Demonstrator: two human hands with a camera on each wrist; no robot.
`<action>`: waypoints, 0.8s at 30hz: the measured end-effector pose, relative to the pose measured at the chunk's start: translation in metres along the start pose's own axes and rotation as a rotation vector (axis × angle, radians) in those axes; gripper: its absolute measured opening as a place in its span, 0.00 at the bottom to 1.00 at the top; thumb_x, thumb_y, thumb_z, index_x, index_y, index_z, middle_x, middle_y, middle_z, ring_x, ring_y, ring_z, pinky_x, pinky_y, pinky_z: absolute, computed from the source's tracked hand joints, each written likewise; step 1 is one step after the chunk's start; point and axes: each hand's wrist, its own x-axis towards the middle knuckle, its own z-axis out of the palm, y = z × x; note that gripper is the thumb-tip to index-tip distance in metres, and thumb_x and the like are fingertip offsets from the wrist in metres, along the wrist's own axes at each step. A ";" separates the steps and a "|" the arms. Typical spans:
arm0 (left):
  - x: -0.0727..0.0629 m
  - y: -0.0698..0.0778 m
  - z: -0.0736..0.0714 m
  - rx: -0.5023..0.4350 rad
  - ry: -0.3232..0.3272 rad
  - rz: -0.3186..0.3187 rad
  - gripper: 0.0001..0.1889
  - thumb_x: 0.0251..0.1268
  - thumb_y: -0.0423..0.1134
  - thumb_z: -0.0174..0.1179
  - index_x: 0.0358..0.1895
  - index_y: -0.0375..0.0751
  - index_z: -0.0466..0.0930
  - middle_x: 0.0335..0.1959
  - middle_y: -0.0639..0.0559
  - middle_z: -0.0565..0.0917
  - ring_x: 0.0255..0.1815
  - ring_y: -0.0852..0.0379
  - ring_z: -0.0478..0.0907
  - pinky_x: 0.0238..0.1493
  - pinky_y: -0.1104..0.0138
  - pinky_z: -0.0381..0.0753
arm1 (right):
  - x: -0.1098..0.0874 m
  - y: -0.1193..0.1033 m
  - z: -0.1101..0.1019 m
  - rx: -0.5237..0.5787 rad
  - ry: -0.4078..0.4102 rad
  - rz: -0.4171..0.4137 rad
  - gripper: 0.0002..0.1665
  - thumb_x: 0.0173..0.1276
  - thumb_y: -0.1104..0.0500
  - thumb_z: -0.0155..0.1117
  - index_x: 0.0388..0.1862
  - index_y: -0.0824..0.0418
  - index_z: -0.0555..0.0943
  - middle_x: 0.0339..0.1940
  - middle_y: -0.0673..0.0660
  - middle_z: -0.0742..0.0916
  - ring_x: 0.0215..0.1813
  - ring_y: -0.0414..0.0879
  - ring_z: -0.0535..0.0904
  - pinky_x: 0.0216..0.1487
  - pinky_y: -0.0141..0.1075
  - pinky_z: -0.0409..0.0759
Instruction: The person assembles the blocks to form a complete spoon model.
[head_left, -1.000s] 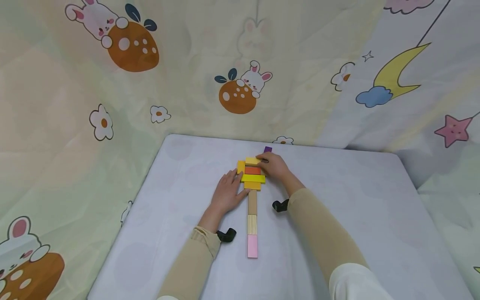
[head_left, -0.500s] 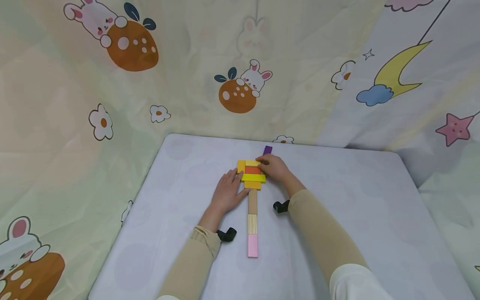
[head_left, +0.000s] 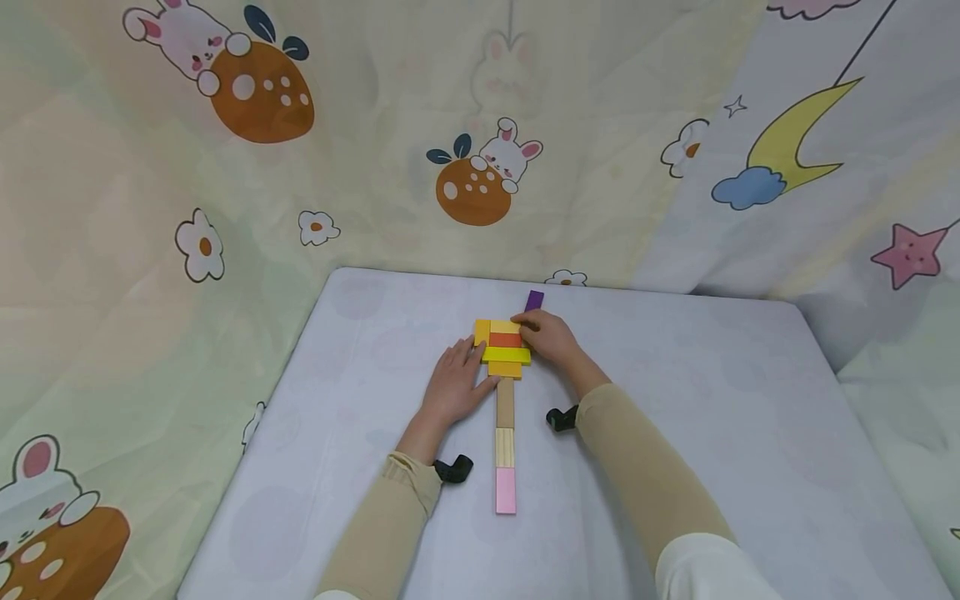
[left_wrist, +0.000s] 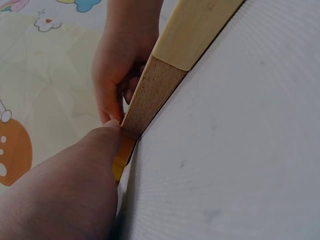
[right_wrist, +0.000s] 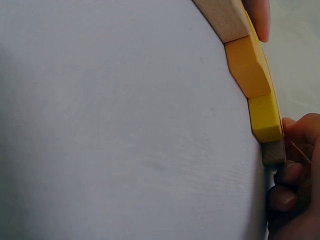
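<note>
On the white table, a figure of flat blocks lies in front of me. My left hand (head_left: pixel 454 385) rests along its left side, fingers extended against a yellow block (head_left: pixel 482 332), thumb by the orange block (head_left: pixel 505 370). My right hand (head_left: pixel 550 337) pinches the right end of a pale yellow block (head_left: pixel 504 327) at the top. Under that lie a red-orange block (head_left: pixel 505 340) and a bright yellow block (head_left: pixel 506 355). In the right wrist view, a wooden block (right_wrist: pixel 273 153) shows beside the curled right fingers. A purple block (head_left: pixel 534 300) lies behind the right hand.
A tan block (head_left: pixel 506 403), a light wooden block (head_left: pixel 505 448) and a pink block (head_left: pixel 506 491) run in a line toward me. A printed cloth (head_left: pixel 390 167) hangs behind the table.
My right hand has drawn the pale yellow block toward me, closing the gap to the red-orange block. More of the purple block shows. The left hand stays in place.
</note>
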 end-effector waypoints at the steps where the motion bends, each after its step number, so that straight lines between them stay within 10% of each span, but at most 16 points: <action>1: 0.000 0.000 0.000 0.000 0.000 0.000 0.40 0.72 0.67 0.44 0.79 0.47 0.52 0.81 0.46 0.53 0.81 0.47 0.49 0.82 0.55 0.46 | -0.001 0.000 0.001 0.001 0.004 -0.001 0.21 0.75 0.51 0.51 0.63 0.49 0.79 0.62 0.54 0.81 0.64 0.53 0.75 0.71 0.52 0.72; 24: -0.001 -0.001 0.001 -0.009 0.020 0.005 0.39 0.72 0.66 0.45 0.79 0.48 0.54 0.80 0.47 0.55 0.81 0.47 0.51 0.82 0.55 0.48 | -0.006 -0.002 0.001 -0.052 -0.007 -0.025 0.23 0.76 0.52 0.51 0.67 0.49 0.76 0.65 0.54 0.80 0.66 0.54 0.74 0.72 0.52 0.70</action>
